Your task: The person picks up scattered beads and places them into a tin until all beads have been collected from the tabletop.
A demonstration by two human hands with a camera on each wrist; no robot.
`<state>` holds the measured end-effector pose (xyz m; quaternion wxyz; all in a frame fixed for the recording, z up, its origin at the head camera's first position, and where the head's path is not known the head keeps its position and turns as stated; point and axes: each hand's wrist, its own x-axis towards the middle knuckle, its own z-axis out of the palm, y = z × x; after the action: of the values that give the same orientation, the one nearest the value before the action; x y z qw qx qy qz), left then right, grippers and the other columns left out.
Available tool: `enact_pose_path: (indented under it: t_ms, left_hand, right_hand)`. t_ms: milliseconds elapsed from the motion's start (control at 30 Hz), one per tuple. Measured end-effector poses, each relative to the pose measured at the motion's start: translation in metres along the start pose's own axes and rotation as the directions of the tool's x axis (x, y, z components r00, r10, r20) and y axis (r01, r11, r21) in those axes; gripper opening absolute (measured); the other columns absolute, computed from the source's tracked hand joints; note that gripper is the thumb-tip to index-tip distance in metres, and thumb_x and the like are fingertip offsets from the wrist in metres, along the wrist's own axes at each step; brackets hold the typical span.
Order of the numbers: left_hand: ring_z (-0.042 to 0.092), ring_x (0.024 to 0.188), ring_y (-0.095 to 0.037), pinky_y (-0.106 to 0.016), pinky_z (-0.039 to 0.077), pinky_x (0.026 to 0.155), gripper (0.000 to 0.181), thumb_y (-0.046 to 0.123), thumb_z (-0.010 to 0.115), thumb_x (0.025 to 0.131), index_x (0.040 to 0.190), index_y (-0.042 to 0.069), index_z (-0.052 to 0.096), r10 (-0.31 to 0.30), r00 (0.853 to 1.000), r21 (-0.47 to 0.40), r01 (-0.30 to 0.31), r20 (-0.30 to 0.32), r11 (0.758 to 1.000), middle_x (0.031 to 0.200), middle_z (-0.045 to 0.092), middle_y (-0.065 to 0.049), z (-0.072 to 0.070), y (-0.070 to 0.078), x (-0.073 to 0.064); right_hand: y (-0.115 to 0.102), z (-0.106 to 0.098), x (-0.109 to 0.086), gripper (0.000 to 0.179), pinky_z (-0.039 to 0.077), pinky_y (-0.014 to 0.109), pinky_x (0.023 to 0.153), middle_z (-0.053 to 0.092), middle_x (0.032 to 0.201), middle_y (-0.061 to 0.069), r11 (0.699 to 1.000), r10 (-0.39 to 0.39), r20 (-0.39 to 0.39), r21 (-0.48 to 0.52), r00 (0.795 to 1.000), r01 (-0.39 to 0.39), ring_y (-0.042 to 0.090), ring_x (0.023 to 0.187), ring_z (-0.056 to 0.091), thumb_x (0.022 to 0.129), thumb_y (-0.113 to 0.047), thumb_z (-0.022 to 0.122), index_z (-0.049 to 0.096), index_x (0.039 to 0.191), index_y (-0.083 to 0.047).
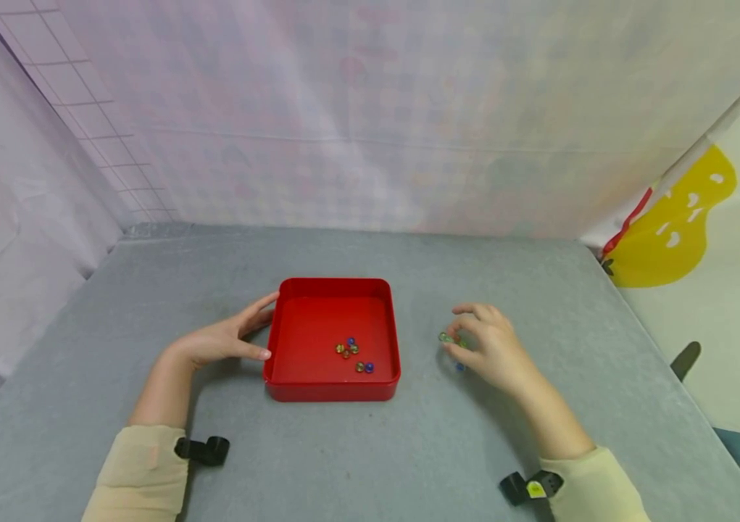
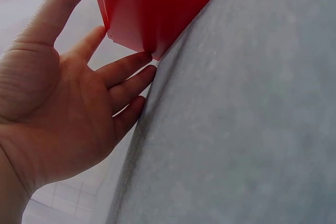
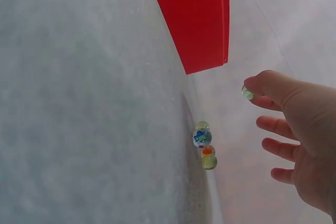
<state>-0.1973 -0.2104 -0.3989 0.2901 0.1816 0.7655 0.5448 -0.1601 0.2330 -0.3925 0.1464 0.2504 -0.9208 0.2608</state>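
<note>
A square red tray point(image 1: 333, 392) sits on the grey table with several glass marbles point(image 1: 346, 354) inside, some blue, others amber or greenish. My left hand point(image 1: 229, 339) touches the tray's left side, its fingers spread and fairly straight. In the left wrist view, the fingertips point(image 2: 148, 72) meet the red wall low down. To the right of the tray, my right hand point(image 1: 490, 348) pinches a clear green marble point(image 3: 247, 93) between thumb and forefinger, lifted off the table. Beneath that hand lie several loose marbles point(image 3: 202, 137), blue, orange and yellowish, partly hidden in the head view.
Pale patterned cloth point(image 1: 343, 109) hangs behind the grey table point(image 1: 343, 464) and along both sides. A yellow printed shape point(image 1: 670, 232) shows on the right-hand cloth. Black straps with small devices point(image 1: 203, 451) are worn on both wrists.
</note>
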Motion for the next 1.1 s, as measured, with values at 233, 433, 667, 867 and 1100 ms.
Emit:
enact_pose_path:
  t_ms: [233,433,667,867,1100]
  left_hand:
    - [0.002,0.143,-0.036,-0.064,0.018,0.105,0.095,0.012,0.07,0.088,0.155,0.025,0.005,0.01,1.0,-0.001,-0.01,0.014,1.0,0.158,0.005,-0.016,-0.001,-0.001,0.002]
    - [0.003,0.143,-0.036,-0.064,0.019,0.105,0.095,0.012,0.07,0.088,0.155,0.024,0.004,0.006,1.0,-0.002,-0.006,0.011,1.0,0.158,0.005,-0.016,0.0,-0.001,0.002]
    - [0.004,0.143,-0.035,-0.064,0.019,0.105,0.096,0.011,0.071,0.087,0.155,0.025,0.004,-0.002,1.0,0.0,0.002,0.005,1.0,0.158,0.006,-0.015,0.0,-0.001,0.001]
    - [0.004,0.143,-0.036,-0.064,0.019,0.105,0.095,0.012,0.071,0.087,0.155,0.025,0.005,0.008,1.0,-0.001,-0.008,0.008,1.0,0.158,0.006,-0.015,-0.001,-0.002,0.002]
    - [0.004,0.143,-0.035,-0.064,0.018,0.105,0.095,0.012,0.071,0.087,0.155,0.025,0.006,0.012,1.0,-0.001,-0.012,0.002,1.0,0.158,0.007,-0.015,-0.001,-0.003,0.002]
  right_hand:
    - [-0.003,-0.001,0.002,0.015,0.029,0.058,0.096,0.06,0.116,0.014,1.0,-0.002,-0.003,0.007,1.0,0.002,0.035,0.109,0.049,0.077,-0.013,0.08,0.066,0.082,-0.015]
    - [-0.006,-0.002,0.007,0.016,0.031,0.057,0.094,0.061,0.113,0.012,0.999,-0.036,-0.037,0.002,0.999,0.036,0.035,0.107,0.05,0.076,-0.011,0.08,0.066,0.082,-0.014]
    - [-0.013,-0.005,0.014,0.015,0.03,0.056,0.096,0.06,0.114,0.011,0.998,-0.056,-0.037,0.004,0.998,0.056,0.035,0.109,0.049,0.077,-0.012,0.08,0.067,0.083,-0.014]
    - [-0.019,-0.005,0.019,0.014,0.03,0.055,0.096,0.06,0.114,0.011,0.999,-0.053,-0.033,0.007,0.998,0.053,0.035,0.109,0.049,0.076,-0.011,0.08,0.068,0.083,-0.012]
    - [-0.023,-0.004,0.025,0.013,0.03,0.055,0.096,0.061,0.114,0.013,0.998,-0.058,-0.024,0.007,0.998,0.059,0.035,0.109,0.049,0.077,-0.013,0.08,0.068,0.083,-0.014]
